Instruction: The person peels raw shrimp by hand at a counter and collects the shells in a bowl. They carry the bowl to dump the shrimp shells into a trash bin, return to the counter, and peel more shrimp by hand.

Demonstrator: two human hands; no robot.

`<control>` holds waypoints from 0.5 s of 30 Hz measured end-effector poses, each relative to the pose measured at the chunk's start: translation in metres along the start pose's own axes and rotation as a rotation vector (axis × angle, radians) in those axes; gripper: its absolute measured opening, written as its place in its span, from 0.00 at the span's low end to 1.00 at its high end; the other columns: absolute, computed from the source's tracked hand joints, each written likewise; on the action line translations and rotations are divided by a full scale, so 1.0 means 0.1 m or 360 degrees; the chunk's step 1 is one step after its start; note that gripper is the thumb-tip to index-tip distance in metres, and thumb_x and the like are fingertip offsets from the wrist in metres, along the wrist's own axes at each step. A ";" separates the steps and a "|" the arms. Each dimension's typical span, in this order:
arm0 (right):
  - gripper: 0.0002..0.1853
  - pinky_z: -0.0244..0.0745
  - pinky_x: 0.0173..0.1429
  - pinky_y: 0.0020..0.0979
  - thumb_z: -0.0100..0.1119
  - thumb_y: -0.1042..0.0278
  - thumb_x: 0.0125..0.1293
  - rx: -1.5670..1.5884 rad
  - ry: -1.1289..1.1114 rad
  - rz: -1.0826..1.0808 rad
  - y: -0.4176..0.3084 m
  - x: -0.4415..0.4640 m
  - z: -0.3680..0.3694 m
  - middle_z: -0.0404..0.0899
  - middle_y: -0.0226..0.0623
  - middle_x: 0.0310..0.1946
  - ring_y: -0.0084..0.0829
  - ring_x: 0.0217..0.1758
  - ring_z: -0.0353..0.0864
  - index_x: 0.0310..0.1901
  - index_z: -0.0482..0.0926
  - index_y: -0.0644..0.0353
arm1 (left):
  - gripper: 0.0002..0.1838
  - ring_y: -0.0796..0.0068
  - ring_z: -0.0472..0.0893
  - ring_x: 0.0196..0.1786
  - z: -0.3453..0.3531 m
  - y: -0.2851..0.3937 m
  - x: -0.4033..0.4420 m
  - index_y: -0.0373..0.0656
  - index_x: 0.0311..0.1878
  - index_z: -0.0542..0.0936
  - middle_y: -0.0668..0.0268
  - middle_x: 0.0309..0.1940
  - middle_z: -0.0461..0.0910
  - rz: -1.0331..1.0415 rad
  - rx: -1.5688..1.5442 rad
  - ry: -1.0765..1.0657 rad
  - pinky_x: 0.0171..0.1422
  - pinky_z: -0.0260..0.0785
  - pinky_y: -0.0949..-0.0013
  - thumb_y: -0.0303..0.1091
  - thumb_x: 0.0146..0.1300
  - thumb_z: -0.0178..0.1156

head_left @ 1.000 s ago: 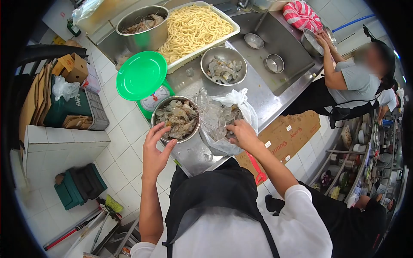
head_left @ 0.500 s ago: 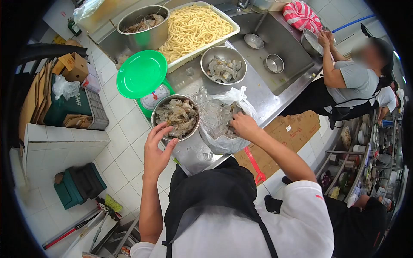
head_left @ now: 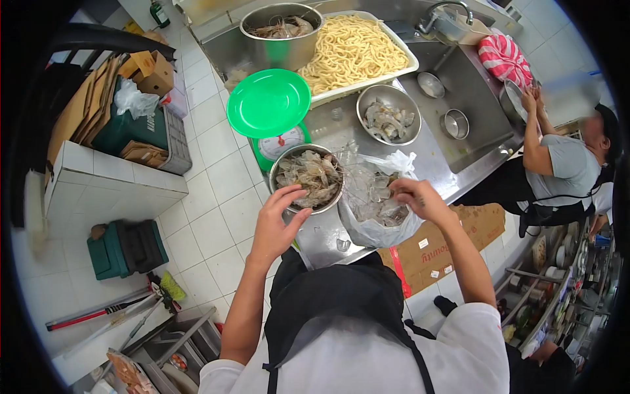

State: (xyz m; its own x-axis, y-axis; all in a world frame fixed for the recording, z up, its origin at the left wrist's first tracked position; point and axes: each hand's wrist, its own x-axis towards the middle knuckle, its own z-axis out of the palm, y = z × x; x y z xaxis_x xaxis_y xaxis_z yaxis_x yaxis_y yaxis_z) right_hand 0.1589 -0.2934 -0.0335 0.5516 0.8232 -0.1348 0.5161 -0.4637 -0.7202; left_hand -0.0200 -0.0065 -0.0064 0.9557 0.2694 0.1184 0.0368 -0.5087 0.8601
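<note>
My left hand (head_left: pixel 279 220) rests at the near-left rim of a steel bowl of shrimp scraps (head_left: pixel 307 177), its fingers spread over the edge. Over the right side of a white plastic bag (head_left: pixel 377 230) of shrimp and shells (head_left: pixel 380 203) is my right hand (head_left: pixel 420 199), fingers closed; what they pinch is too small to name. Another steel bowl (head_left: pixel 390 115) with shrimp pieces stands behind the bag. A green scale (head_left: pixel 281 142) bearing a green plate (head_left: pixel 269 103) is behind the scraps bowl.
A tray of thick noodles (head_left: pixel 357 52) and a steel pot of shrimp (head_left: pixel 282 33) stand at the back. Right of them is a sink (head_left: pixel 482 98) holding two small bowls. A co-worker (head_left: pixel 558 164) stands beyond it. Cardboard (head_left: pixel 446 243) lies on the floor.
The view has shifted, so the counter appears further right and lower. My right hand has lifted slightly from the bag's contents. My left hand stays by the scraps bowl.
</note>
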 end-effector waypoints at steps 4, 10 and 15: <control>0.07 0.73 0.39 0.22 0.52 0.82 0.64 0.0772 0.0321 0.0354 -0.14 -0.06 -0.28 0.82 0.34 0.33 0.18 0.30 0.74 0.43 0.75 0.68 | 0.18 0.58 0.76 0.55 0.23 0.08 0.10 0.39 0.48 0.80 0.57 0.51 0.78 0.0084 -0.0087 -0.0119 0.59 0.67 0.62 0.35 0.56 0.66; 0.07 0.73 0.36 0.20 0.55 0.80 0.63 0.1295 0.0500 0.0148 -0.62 0.19 -0.32 0.83 0.36 0.33 0.17 0.29 0.76 0.43 0.75 0.68 | 0.24 0.62 0.78 0.44 0.68 0.40 0.34 0.37 0.54 0.76 0.54 0.46 0.78 0.0240 -0.0237 -0.0295 0.51 0.70 0.63 0.35 0.55 0.66; 0.13 0.73 0.35 0.20 0.60 0.74 0.62 0.1378 0.0347 0.0004 -0.94 0.62 -0.06 0.83 0.36 0.35 0.18 0.30 0.77 0.48 0.76 0.66 | 0.19 0.70 0.76 0.33 0.74 0.37 0.51 0.34 0.51 0.76 0.58 0.37 0.78 0.0206 -0.0321 -0.0069 0.38 0.69 0.69 0.31 0.58 0.64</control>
State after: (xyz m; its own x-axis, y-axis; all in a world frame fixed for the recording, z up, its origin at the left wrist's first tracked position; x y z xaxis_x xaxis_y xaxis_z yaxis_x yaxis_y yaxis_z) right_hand 0.1488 -0.2005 0.0300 0.7101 0.7007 -0.0683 -0.1125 0.0172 -0.9935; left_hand 0.0521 -0.0718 -0.0054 0.9605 0.1751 0.2165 -0.1416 -0.3622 0.9213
